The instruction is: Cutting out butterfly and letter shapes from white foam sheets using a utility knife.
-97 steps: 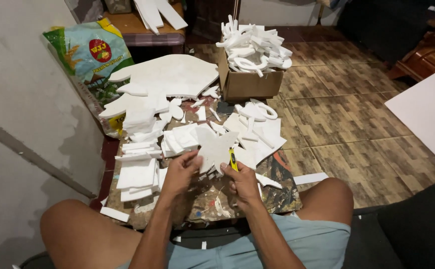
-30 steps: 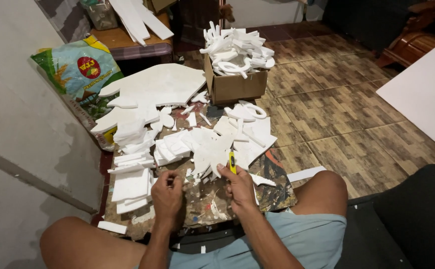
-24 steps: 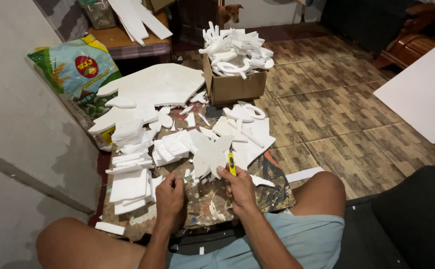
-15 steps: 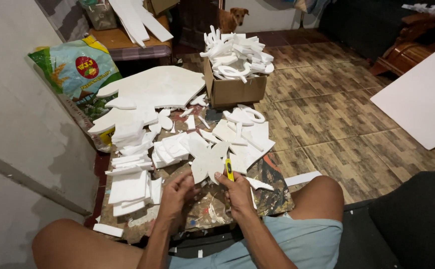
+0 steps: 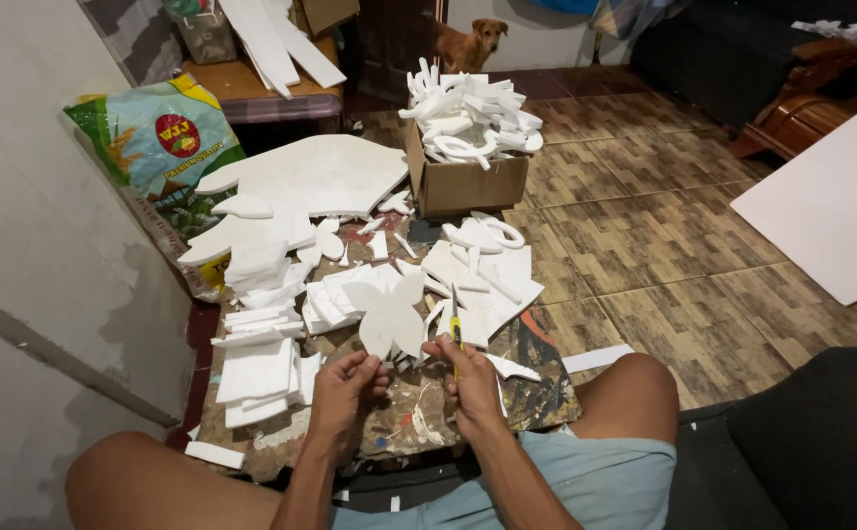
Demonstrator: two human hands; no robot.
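both hands are now meeting again under the white foam cutout, after the left hand was sitting lower on the desk a second ago. left fingers are pinching the cutout's lower edge; the right hand is gripping a yellow knife, blade up beside it. foam scraps are lying stacked at left, a cardboard box of offcuts standing behind.
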